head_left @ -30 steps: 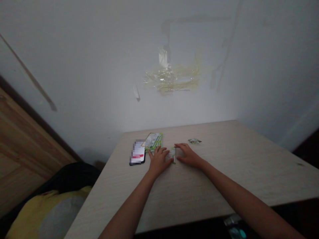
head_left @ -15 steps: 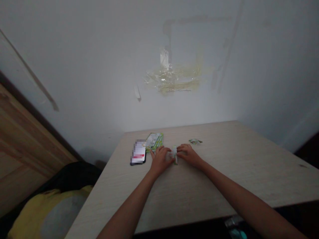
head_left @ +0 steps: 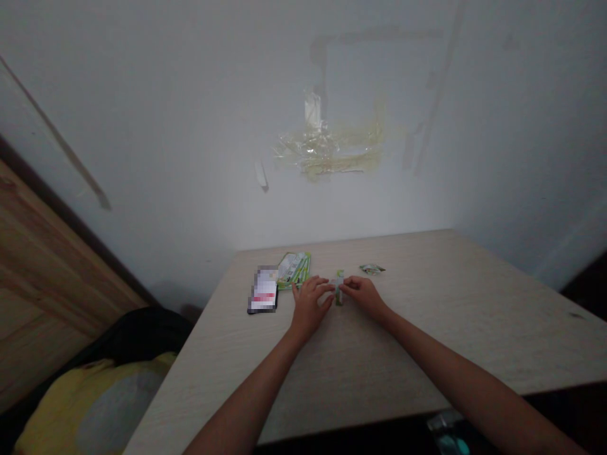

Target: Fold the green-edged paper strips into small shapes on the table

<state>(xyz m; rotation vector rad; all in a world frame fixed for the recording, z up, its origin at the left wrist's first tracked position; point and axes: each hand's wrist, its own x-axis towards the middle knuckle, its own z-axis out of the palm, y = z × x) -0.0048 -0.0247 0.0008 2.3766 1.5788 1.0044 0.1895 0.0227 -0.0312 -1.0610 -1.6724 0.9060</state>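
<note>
A narrow green-and-white folded packet (head_left: 339, 297) stands out from the tabletop between my two hands, its long side running away from me. My right hand (head_left: 364, 293) pinches it from the right, thumb and fingertips together at its edge. On the other side is my left hand (head_left: 310, 304), its fingers stretched and apart, the index fingertip at or very close to the packet's left edge. Whether that fingertip touches cannot be made out. Just beyond my left hand lies a small pile of flat green-and-white packets (head_left: 294, 268).
A phone (head_left: 263, 291) with a lit, blurred screen lies left of the pile. A small crumpled green packet (head_left: 372, 269) rests farther back on the right. The pale wooden table (head_left: 427, 328) meets a wall (head_left: 190, 126) with old tape on it. A yellow-and-grey cushion-like thing (head_left: 95, 404) sits lower left.
The packet between my hands has shifted slightly right and away from me. My left fingers have opened a little, while the right hand has closed into a clearer pinch.
</note>
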